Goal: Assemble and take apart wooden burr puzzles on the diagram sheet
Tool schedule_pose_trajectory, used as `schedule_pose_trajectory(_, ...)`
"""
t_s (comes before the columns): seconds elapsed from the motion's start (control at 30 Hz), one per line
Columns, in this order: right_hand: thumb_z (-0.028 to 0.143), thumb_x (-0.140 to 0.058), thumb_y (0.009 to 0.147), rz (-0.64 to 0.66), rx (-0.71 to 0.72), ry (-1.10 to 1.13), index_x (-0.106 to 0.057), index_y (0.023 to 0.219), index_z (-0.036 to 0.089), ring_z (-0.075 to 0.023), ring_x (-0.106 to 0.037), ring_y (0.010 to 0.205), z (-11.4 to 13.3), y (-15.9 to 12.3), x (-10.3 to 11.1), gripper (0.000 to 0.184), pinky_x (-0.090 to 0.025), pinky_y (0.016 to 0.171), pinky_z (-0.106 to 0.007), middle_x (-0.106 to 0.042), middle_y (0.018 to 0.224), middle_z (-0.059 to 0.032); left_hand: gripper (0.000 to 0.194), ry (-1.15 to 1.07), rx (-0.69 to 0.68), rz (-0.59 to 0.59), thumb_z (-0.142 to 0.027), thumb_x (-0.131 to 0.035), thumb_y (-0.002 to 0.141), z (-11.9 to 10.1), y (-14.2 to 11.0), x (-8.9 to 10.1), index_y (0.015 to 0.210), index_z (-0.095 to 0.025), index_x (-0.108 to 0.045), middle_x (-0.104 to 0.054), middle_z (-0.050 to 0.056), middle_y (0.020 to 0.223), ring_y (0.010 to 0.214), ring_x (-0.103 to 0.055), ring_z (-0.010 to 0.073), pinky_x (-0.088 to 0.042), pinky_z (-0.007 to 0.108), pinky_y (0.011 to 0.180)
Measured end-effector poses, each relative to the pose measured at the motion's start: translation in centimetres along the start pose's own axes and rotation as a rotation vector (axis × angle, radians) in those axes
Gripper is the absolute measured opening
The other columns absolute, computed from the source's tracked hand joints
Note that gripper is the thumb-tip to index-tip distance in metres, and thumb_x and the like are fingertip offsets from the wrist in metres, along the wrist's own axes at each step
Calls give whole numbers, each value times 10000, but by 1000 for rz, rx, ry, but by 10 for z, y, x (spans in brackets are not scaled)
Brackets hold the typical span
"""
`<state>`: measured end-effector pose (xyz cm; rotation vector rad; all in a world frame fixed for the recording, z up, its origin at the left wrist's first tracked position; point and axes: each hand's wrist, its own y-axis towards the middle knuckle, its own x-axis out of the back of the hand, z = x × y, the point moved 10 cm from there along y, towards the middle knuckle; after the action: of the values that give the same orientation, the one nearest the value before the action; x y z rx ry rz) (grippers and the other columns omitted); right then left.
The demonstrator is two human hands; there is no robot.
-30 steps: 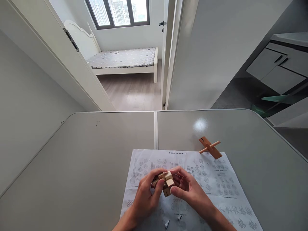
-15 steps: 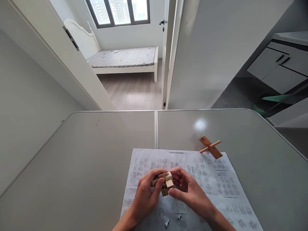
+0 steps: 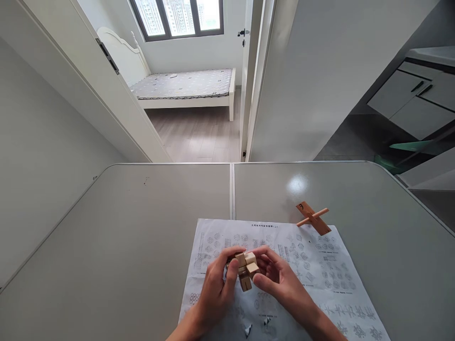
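Between my two hands is a small wooden burr puzzle (image 3: 245,270) of interlocking pale blocks. My left hand (image 3: 219,279) grips its left side, with the thumb across the front and the index finger over the top. At the right side, my right hand (image 3: 279,277) curls its fingers behind the puzzle and lays its thumb against a projecting block. Beneath both hands lies a printed instruction sheet (image 3: 320,293) covered in small line drawings. The puzzle's back and left side are partly hidden by fingers.
A flat wooden piece (image 3: 313,218) with a round stick crossing it lies at the sheet's far right corner. Two small torn scraps (image 3: 248,330) rest on the sheet near me. The grey table (image 3: 106,265) has a seam down its middle; a doorway and bed (image 3: 188,85) are beyond.
The puzzle has tilted slightly in my hands, showing more of its top and front blocks. My left thumb has shifted up a little. The view has moved slightly.
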<state>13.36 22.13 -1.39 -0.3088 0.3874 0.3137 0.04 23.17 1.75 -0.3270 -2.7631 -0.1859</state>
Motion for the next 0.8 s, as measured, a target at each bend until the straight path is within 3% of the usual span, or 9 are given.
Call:
schedule_pose_trajectory(0.3, 474, -881, 842, 27, 54, 32, -624, 1135, 264, -244, -683, 1088, -5, -2, -6, 442, -524, 987, -392, -743, 1132, -73, 262, 21, -81, -40, -335, -441, 1099, -14, 2, 8, 1155, -230, -675, -735, 15, 881, 768, -691, 157, -537, 261, 728)
schedule_pose_trajectory(0.8, 460, -876, 854, 44, 60, 42, -611, 1173, 267, -241, -657, 1101, -9, -1, -6, 457, -504, 979, -389, -720, 1146, -67, 285, -23, -118, -31, -298, -395, 1117, -14, 1, 6, 1176, -238, -667, -700, 17, 913, 763, -643, 146, -502, 255, 710)
